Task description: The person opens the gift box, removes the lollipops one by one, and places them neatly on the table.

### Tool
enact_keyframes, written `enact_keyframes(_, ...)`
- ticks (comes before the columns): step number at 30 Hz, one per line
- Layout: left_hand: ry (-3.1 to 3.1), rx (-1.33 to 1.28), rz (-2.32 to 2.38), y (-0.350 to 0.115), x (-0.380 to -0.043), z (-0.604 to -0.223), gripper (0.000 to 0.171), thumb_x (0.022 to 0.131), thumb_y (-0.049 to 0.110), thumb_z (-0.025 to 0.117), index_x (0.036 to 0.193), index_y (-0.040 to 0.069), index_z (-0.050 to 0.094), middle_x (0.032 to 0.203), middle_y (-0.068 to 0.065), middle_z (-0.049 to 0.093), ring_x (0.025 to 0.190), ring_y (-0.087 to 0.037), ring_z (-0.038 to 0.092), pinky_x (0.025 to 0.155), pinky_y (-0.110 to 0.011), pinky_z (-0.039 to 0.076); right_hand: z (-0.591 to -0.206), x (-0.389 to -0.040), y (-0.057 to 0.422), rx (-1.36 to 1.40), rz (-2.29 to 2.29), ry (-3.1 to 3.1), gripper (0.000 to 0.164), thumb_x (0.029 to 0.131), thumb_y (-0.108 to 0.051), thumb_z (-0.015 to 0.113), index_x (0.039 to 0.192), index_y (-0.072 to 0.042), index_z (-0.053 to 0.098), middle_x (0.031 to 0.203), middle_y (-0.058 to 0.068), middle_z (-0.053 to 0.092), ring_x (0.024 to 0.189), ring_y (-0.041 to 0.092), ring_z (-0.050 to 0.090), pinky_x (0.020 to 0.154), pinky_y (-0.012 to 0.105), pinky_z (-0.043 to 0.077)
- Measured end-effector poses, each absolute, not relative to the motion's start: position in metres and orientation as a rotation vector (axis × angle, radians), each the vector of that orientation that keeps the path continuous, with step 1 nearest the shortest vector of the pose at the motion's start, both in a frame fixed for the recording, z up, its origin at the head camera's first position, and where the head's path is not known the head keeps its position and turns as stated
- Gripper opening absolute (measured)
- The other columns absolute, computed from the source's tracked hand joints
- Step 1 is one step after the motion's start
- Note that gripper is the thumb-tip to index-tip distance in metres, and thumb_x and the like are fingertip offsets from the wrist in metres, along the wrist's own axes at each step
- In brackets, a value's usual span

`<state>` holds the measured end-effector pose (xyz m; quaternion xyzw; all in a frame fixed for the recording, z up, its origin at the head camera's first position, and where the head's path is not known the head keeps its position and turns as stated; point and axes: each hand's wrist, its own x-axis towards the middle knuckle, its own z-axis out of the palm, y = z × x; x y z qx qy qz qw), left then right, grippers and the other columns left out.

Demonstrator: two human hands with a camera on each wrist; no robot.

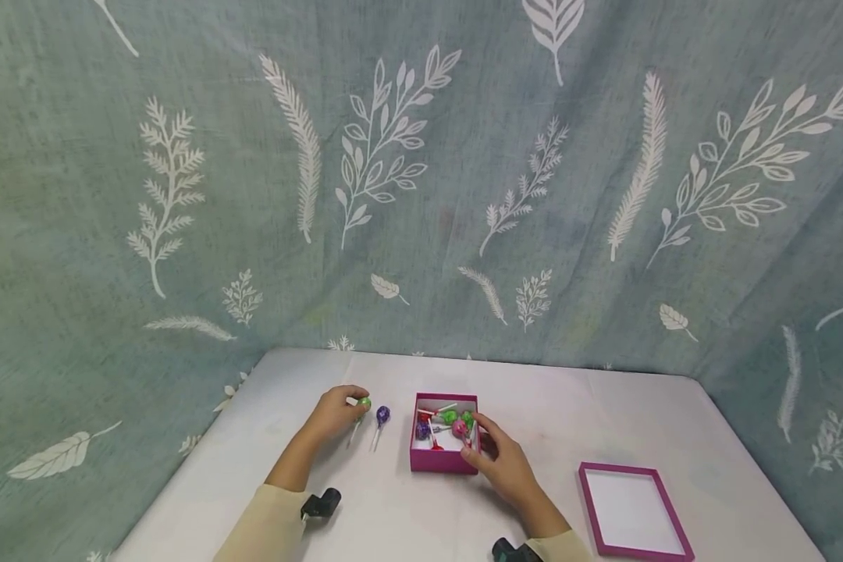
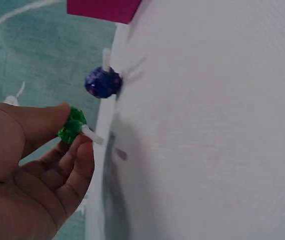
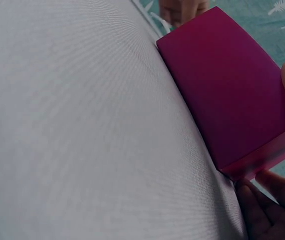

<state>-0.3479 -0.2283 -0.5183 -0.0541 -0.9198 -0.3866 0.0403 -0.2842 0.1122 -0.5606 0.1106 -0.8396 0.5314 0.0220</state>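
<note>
Green wrapping shows on the lollipop (image 2: 71, 126) I see pinched between my left hand's (image 1: 335, 412) thumb and fingers, just left of the purple lollipop (image 1: 382, 414). My right hand (image 1: 503, 462), thumb and fingers parted, grips the magenta box (image 1: 441, 463) by its right side.
</note>
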Motion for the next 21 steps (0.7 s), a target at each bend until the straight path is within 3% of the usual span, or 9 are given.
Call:
enact_keyframes(6, -2.852, -0.156, -1.145, -0.233, -0.348, -0.53, 0.03, 0.085, 0.005, 0.073, 0.114, 0.001, 0.068, 0.108, -0.01, 0.068, 0.102, -0.032, 0.063, 0.079, -0.041, 0.053, -0.564, -0.285, 0.112, 0.348, 1.622, -2.611, 0.069, 0.085, -0.045, 0.072, 0.146, -0.026, 0.045, 0.137, 0.015, 0.054, 0.119, 0.032, 0.056, 0.099, 0.052, 0.041)
enact_keyframes(21, -2.844, -0.121, -1.11, -0.227, -0.347, -0.529, 0.032, 0.081, 0.002, 0.074, 0.112, 0.003, 0.069, 0.107, -0.009, 0.068, 0.102, -0.03, 0.063, 0.088, -0.047, 0.049, -0.559, -0.284, 0.114, 0.383, 1.62, -2.584, 0.069, 0.086, -0.044, 0.072, 0.146, -0.023, 0.045, 0.135, 0.019, 0.055, 0.117, 0.033, 0.058, 0.097, 0.053, 0.043)
